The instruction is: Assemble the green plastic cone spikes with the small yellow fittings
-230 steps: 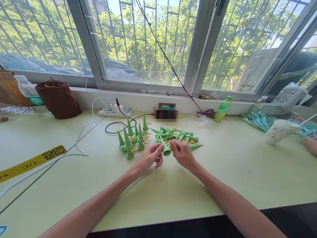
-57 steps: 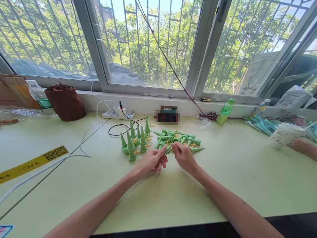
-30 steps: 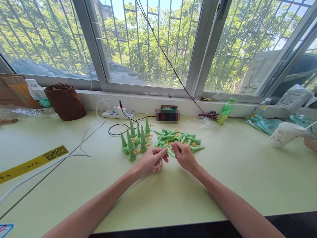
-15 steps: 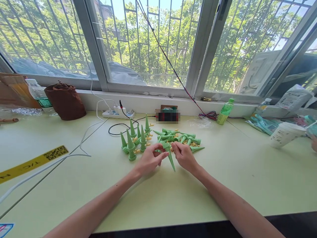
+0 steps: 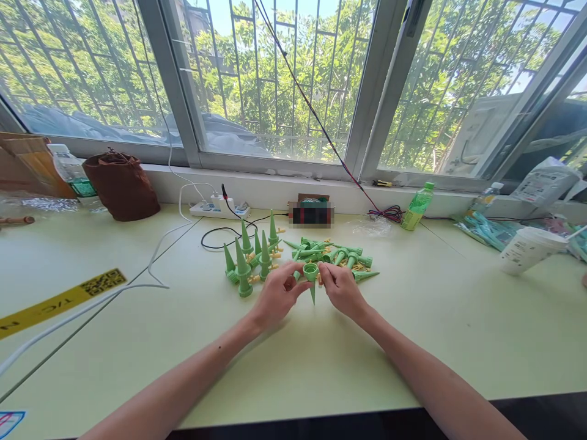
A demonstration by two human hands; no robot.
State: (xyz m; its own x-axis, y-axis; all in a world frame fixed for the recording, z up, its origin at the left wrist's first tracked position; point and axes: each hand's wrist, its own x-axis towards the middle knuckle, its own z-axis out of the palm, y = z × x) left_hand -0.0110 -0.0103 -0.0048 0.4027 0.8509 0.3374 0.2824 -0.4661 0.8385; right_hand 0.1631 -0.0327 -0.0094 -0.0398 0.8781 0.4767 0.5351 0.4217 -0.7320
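My left hand (image 5: 280, 293) is closed around one side of a green plastic watering spike (image 5: 310, 275), its open threaded mouth tilted toward me and its point down. At the spike's right side, my right hand (image 5: 340, 286) pinches with thumb and forefinger where a bit of yellow valve shows; the fingers hide most of it. Left of my hands, several green spikes (image 5: 242, 272) stand points up with yellow valves at their sides. A pile of more green spikes (image 5: 351, 253) lies loosely just behind my right hand.
A power strip (image 5: 220, 211) with cables and a blurred dark box (image 5: 312, 215) stand along the window sill. A brown drawstring bag (image 5: 121, 186) is at the left. On the right are a green bottle (image 5: 417, 208) and a white cup (image 5: 529, 249). A white cable (image 5: 158, 260) crosses the left tabletop.
The held spike has tipped so that its threaded mouth now faces me and its point hangs nearly straight down. Both hands have stayed in almost the same place.
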